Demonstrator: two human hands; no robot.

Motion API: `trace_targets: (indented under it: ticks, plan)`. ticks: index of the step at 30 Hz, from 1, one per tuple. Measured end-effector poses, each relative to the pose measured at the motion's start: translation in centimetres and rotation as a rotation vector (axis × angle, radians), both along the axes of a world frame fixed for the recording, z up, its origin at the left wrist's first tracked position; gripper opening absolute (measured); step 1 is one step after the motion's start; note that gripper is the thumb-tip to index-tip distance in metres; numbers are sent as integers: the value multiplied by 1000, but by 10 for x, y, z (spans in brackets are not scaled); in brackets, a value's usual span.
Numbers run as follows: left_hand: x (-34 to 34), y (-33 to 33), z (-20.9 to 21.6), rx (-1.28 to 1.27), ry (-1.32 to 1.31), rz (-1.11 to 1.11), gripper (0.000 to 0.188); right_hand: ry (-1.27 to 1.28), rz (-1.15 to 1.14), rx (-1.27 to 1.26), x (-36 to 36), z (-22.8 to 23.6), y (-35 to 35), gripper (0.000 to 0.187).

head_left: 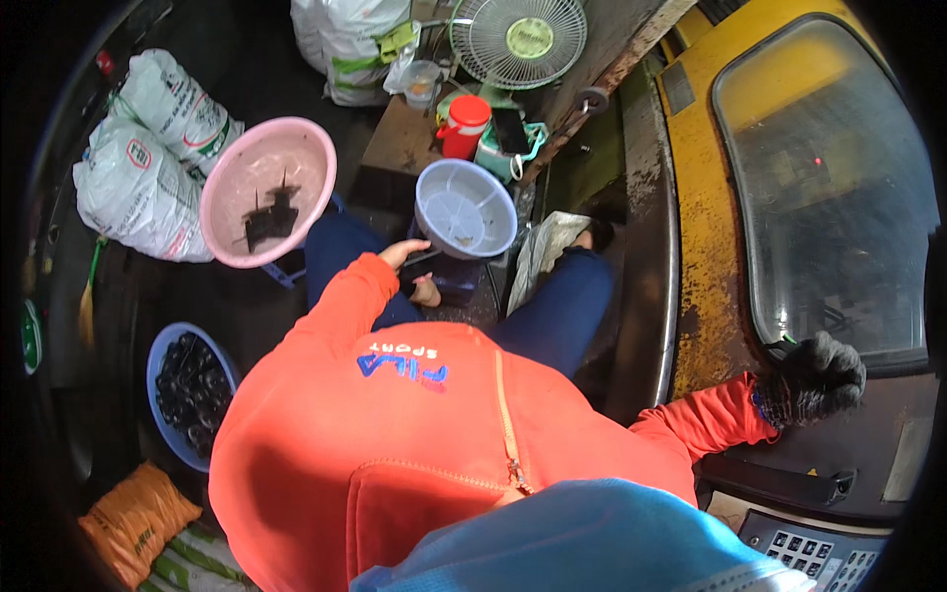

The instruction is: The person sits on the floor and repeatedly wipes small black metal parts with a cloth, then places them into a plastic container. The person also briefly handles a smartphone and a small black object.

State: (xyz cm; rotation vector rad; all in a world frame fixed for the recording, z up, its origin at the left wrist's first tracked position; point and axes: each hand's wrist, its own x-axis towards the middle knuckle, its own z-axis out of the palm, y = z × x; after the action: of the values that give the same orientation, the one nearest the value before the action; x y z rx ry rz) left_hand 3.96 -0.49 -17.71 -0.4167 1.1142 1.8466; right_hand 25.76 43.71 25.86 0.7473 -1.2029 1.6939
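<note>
The left hand (402, 254), bare, extends from an orange sleeve (360, 286) at the centre of the scene. Its fingers point right, toward the near-left rim of the lavender basin (466, 202). From where I stand I cannot tell whether the fingertips touch that rim or whether the hand pinches anything. The basin is located in front of the seated person, between and beyond the knees; a few small bits lie at its bottom.

The right hand (814, 380) wears a dark knitted glove and is positioned far to the right, at the lower edge of the window (838, 187) in the yellow machine door (720, 345). Its fingers are curled; I cannot tell whether they are closed on anything. A black handle (789, 483) is fitted nearer, below the glove, and a control panel (814, 555) sits at the near right.

Left of the lavender basin is a pink basin (293, 150) containing dark, angular parts (268, 219). At the near left, a blue basin (155, 385) holds many black pieces (192, 385). White sacks (143, 192) stand at the far left. A red jug (464, 128) and a fan (518, 39) are located at the far side.
</note>
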Motion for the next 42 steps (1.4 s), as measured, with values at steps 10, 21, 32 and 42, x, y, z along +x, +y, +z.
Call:
trace_targets:
  ticks: [10, 21, 32, 42]
  plan:
    - [-13, -21, -39, -32, 52, -83, 38, 73, -129, -202, 3, -27, -11, 38]
    - [-16, -28, -44, -89, 40, -83, 33, 41, 3, -190, 11, -23, -28, 29]
    - [-20, -28, -55, -121, 42, -94, 31, 62, -79, -247, 18, -32, -12, 29]
    - [-7, -30, -53, -144, 48, -101, 29, 31, -37, -204, 19, -31, -14, 30]
